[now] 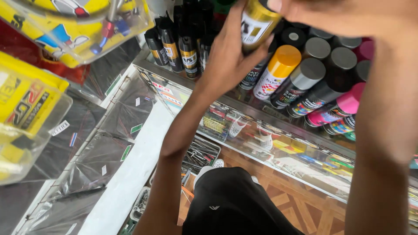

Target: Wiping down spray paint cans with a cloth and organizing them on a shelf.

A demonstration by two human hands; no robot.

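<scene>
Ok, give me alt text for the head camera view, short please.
Seen from above, a person's left hand grips a gold-capped spray can, with the right hand at its top, over a glass counter crowded with spray cans.

A: Item one, the spray can [257, 24]?
B: In the left hand [226, 61], over the desk [278, 143], behind its front edge.
A: Stock behind it?
B: Can rows [313, 82] to the right, further cans [174, 43] to the left.
A: Below?
B: Tool tray [200, 154] on the floor [305, 204], before the desk; hanging packets [30, 104] far left.
</scene>
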